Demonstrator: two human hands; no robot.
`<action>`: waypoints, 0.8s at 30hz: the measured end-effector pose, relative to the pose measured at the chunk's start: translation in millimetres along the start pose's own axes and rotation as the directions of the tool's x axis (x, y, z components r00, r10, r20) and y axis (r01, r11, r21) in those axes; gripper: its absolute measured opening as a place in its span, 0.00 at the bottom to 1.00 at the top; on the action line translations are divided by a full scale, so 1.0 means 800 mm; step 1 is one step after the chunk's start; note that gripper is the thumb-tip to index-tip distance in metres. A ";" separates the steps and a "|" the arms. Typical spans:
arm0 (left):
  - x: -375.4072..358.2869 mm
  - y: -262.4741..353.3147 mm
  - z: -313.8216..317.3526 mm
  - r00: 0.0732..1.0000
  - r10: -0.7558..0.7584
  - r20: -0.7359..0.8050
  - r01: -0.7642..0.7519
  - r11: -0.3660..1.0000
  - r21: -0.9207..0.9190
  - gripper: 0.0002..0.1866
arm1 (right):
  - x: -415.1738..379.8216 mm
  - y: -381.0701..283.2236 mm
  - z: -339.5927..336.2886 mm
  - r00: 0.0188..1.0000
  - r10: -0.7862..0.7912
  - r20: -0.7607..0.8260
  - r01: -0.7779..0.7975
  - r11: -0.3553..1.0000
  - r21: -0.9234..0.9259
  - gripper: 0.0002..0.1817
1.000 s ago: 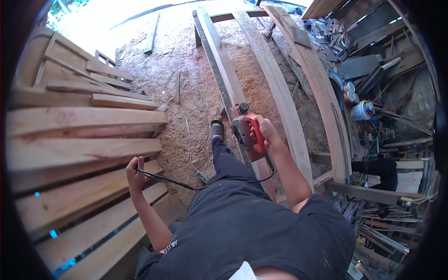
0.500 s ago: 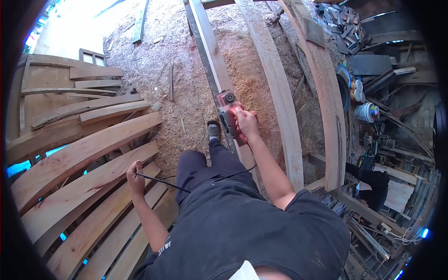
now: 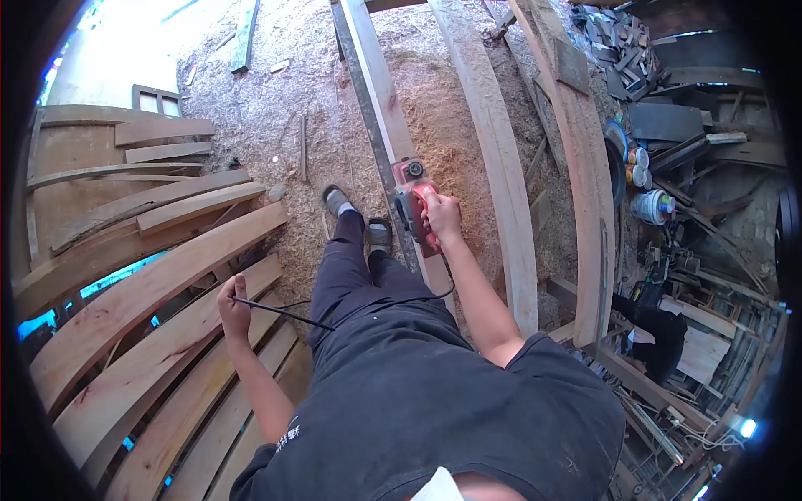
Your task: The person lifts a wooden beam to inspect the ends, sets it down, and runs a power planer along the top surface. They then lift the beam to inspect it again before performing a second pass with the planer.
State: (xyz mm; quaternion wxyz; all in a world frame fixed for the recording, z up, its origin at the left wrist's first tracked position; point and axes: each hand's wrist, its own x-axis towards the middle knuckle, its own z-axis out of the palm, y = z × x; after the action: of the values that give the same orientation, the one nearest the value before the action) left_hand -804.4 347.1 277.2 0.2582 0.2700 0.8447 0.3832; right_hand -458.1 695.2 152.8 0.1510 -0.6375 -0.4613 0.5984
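Note:
My right hand is wrapped round the handle of a red electric planer. The planer rests on a long pale wooden beam that runs away from me. Out to the left, my left hand is closed on the planer's black power cord, which passes across my thighs and up to the tool. The cord's far end is hidden by my body. The planer's underside is out of sight against the wood.
Curved planks are stacked at my left. Two more long beams, one pale and one reddish, lie to the right. Shavings cover the ground. Buckets and scrap wood stand farther right.
My left foot has come into view, stepping forward beside the right one. The planer stays at about the same place on the beam, and both hands keep their hold.

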 end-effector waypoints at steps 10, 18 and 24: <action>0.129 0.011 0.000 0.998 0.014 0.066 -0.015 1.000 0.009 0.25 | 0.063 -0.044 0.041 1.000 0.011 -0.027 -0.009 0.997 0.072 0.26; 0.210 0.023 0.011 0.979 0.047 0.198 -0.047 0.999 -0.002 0.25 | 0.088 -0.063 0.044 0.999 0.031 -0.013 -0.030 0.996 0.090 0.22; 0.260 0.031 0.027 0.952 -0.034 0.305 0.043 0.999 -0.023 0.26 | 0.085 -0.062 0.046 1.000 0.007 -0.029 -0.007 1.000 -0.006 0.23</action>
State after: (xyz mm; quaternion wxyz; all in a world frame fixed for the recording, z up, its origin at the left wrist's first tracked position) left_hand -933.8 508.2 236.8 0.3966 0.3056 0.7942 0.3444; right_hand -521.5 760.6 138.7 0.1537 -0.6483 -0.4586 0.5881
